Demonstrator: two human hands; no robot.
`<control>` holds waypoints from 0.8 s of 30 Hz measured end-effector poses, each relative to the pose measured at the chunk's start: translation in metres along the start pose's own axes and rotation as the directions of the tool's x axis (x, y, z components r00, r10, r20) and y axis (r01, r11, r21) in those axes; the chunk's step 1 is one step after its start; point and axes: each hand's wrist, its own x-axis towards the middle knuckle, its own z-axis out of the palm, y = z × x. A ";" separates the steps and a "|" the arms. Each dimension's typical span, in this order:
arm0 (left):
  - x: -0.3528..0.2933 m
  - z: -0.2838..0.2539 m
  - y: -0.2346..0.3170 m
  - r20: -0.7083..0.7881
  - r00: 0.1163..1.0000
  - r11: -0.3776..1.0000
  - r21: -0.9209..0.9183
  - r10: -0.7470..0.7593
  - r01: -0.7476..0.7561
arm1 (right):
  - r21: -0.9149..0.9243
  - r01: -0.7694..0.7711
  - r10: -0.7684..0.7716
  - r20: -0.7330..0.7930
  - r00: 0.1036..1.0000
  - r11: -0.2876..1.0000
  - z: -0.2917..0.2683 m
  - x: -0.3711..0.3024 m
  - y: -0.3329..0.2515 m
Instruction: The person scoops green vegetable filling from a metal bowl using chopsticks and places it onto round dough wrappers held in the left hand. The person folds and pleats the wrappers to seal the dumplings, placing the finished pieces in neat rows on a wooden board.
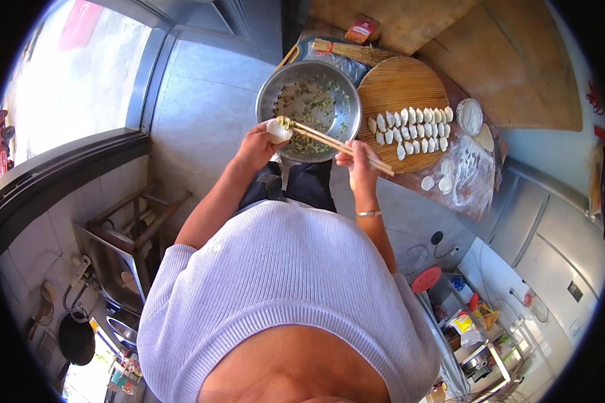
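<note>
In my left hand (254,148) lies a round white dumpling wrapper (279,131), its edge held by my fingers. Some green filling (286,123) sits on the wrapper, at the tips of a pair of chopsticks (329,141). My right hand (360,163) is closed round the thicker end of the chopsticks. Below and beyond both hands is a big steel bowl (262,101) with chopped green filling (309,101) spread over its bottom. To the right, several folded dumplings (412,116) stand in rows on a round wooden board (410,77).
Loose wrappers (445,183) lie near a clear plastic sheet (474,174) on the table's right side. A round white-lidded container (469,116) stands beside the board. Behind the bowl are a bundle of straw-coloured stalks (356,52) and a red box (361,29). A metal-framed stand (124,235) is at my left.
</note>
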 end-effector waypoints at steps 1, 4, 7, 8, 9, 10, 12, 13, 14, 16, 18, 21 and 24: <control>0.001 0.005 -0.001 0.022 1.000 1.000 -0.001 0.005 -0.005 | -0.111 0.109 -0.107 0.031 0.994 0.988 0.007 -0.009 -0.009; 0.003 0.015 0.000 0.077 0.997 1.000 -0.023 0.015 -0.014 | -0.385 0.533 -0.453 0.283 0.845 0.753 0.022 -0.025 -0.029; 0.001 0.025 0.002 0.063 0.998 0.999 -0.031 0.028 -0.026 | -0.513 0.700 -0.503 0.488 0.714 0.496 0.036 -0.041 -0.048; 0.001 0.026 0.003 0.062 0.998 0.999 -0.034 0.034 -0.032 | -0.509 0.725 -0.502 0.523 0.689 0.464 0.037 -0.042 -0.050; 0.000 0.027 0.004 0.062 0.997 0.999 -0.036 0.037 -0.034 | -0.506 0.747 -0.501 0.555 0.664 0.430 0.039 -0.044 -0.053; -0.001 0.028 0.005 0.062 0.997 0.999 -0.038 0.040 -0.038 | -0.497 0.738 -0.501 0.542 0.675 0.456 0.039 -0.045 -0.055; -0.003 0.029 0.008 0.074 0.996 0.999 -0.032 0.041 -0.039 | -0.477 0.716 -0.499 0.515 0.697 0.509 0.037 -0.048 -0.061; -0.004 0.030 0.010 0.079 0.996 0.999 -0.029 0.041 -0.039 | -0.473 0.740 -0.531 0.515 0.672 0.478 0.034 -0.046 -0.065; -0.006 0.032 0.011 0.084 0.995 0.998 -0.038 0.046 -0.043 | -0.458 0.732 -0.551 0.482 0.681 0.504 0.032 -0.044 -0.067; -0.011 0.035 0.014 0.093 0.994 0.997 -0.054 0.051 -0.046 | -0.398 0.658 -0.537 0.381 0.753 0.639 0.029 -0.040 -0.072; -0.016 0.034 0.017 0.132 0.991 0.999 -0.034 0.029 -0.025 | -0.231 0.513 -0.465 0.232 0.854 0.827 0.022 -0.037 -0.072; -0.020 0.028 0.020 0.222 0.975 1.000 -0.016 -0.016 0.020 | 0.017 0.302 -0.303 0.070 0.951 0.953 0.006 -0.025 -0.063; -0.025 0.028 0.022 0.302 0.952 0.998 0.031 -0.054 0.047 | 0.171 0.172 -0.165 -0.056 0.985 0.970 -0.001 -0.017 -0.054</control>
